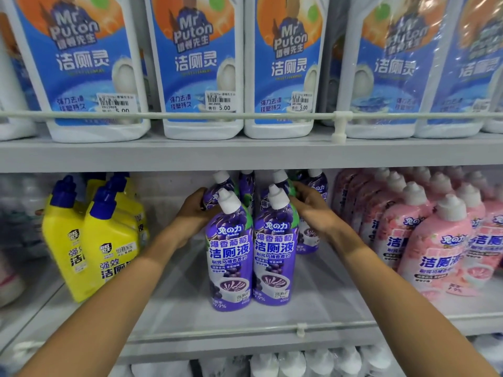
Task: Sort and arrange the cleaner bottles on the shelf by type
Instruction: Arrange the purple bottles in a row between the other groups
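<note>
Purple bottles point(273, 254), white pointed caps point(277, 198) (grape labels point(272, 268)), front pair upright

Two forearms recorded, one on each side of the white rail clip point(300, 330). Left of the clip: left hand point(192, 210), wrist and forearm bare all the way to the frame edge. Right of the clip: right hand point(310, 206), forearm equally bare to the frame edge. Small dark spot on the left hand's far edge, up-left of the clip; ring or shadow, cannot tell.

purple bottles point(230, 257) upright, mid-shelf, white-capped
</note>
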The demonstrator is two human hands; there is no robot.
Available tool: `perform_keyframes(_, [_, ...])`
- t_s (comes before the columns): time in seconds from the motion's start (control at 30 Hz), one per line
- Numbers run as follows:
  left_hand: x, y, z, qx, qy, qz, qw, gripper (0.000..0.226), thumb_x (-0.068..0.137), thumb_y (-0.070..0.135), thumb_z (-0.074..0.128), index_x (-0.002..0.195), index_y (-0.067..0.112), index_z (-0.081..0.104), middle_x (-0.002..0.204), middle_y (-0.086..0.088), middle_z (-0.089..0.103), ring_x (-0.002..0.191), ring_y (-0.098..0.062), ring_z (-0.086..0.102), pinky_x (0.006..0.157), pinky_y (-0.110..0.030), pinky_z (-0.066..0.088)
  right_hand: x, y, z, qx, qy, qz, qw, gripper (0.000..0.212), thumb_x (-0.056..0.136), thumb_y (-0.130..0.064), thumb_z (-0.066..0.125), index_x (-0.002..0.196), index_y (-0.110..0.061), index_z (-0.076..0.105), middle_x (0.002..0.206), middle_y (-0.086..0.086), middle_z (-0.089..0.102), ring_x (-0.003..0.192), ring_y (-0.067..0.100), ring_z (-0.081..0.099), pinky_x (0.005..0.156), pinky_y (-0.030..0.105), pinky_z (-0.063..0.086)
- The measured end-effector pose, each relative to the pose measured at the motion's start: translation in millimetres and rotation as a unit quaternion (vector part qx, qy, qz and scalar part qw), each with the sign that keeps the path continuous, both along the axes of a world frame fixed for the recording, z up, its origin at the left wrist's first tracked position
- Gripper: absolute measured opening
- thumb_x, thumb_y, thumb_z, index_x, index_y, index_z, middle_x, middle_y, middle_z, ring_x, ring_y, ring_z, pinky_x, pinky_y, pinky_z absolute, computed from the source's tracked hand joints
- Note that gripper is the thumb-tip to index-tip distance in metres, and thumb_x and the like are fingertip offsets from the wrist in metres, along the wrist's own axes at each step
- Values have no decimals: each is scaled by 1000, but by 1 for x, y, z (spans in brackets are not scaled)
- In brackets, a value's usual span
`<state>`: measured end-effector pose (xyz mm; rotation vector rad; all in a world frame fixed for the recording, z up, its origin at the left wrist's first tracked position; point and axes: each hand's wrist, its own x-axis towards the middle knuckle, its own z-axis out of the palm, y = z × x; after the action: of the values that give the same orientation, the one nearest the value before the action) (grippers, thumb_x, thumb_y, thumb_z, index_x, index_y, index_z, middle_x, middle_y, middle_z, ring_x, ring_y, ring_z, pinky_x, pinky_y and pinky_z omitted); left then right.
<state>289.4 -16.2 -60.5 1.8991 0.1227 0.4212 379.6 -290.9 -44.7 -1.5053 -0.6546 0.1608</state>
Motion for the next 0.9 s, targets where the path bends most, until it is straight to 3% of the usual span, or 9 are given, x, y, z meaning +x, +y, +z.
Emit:
perform_keyframes(0.13, [-2,0,5,24,6,-16,1000,32,90,12,76,118,6,62,101,0,75,82,-2,72,69,-18,56,4,0,0,14,18,39,999,29,98,-5,63,127,-5,61,106,4,78,94,16,75,82,28,60])
perform_keyframes(0.2, [-6,-1,8,24,9,-32,999,39,87,18,79,120,6,61,104,-4,76,89,-7,73,78,-27,57,4,1,0,30,32,63,997,42,89,-17,72,128,-7,62,116,10,76,102,21,74,92,33,59])
perform_keyframes(0.27, [-10,-2,10,17,13,-52,998,60,74,38,84,122,10,61,107,-5,77,98,-16,74,86,-35,59,4,2,1,36,46,76,995,59,77,-33,81,128,-10,64,123,12,74,108,24,72,97,35,58])
perform_keyframes(0.4, [-19,-3,13,-16,34,-96,995,74,69,60,73,126,16,61,114,-6,77,111,-28,72,100,-51,56,4,2,2,41,67,89,993,66,69,-44,88,124,-15,67,120,8,76,107,20,74,90,28,59])
perform_keyframes(0.5, [-24,-6,16,-40,31,-114,992,82,69,69,75,129,16,61,120,-10,75,117,-34,68,106,-56,50,-2,3,2,43,70,82,993,48,82,-34,74,125,-16,65,114,2,78,103,14,75,84,24,58])
perform_keyframes(0.6, [-29,-8,18,-50,39,-121,991,94,59,80,77,130,19,61,120,-7,75,116,-30,69,104,-47,54,-8,4,1,50,72,82,993,38,90,-23,60,126,-13,63,108,-1,79,98,11,75,81,22,59])
perform_keyframes(0.73, [-31,-10,15,-65,55,-135,987,49,85,51,73,128,28,62,119,-2,76,115,-24,70,94,-39,56,-16,3,-1,37,65,84,994,24,102,-10,51,122,-12,62,99,-4,80,88,9,76,76,22,59])
perform_keyframes(0.83, [-34,-12,13,-94,58,-129,985,53,75,52,71,124,34,64,122,-2,75,117,-22,68,102,-44,53,-19,1,-4,26,58,82,995,27,105,1,44,122,-11,62,97,-3,80,85,8,75,75,23,59])
perform_keyframes(0.9, [-38,-13,11,-114,57,-125,984,59,79,50,68,135,32,60,125,-1,74,122,-24,66,108,-47,50,-25,1,-3,27,53,85,995,28,104,2,46,121,-12,62,96,-5,80,85,6,74,75,22,59])
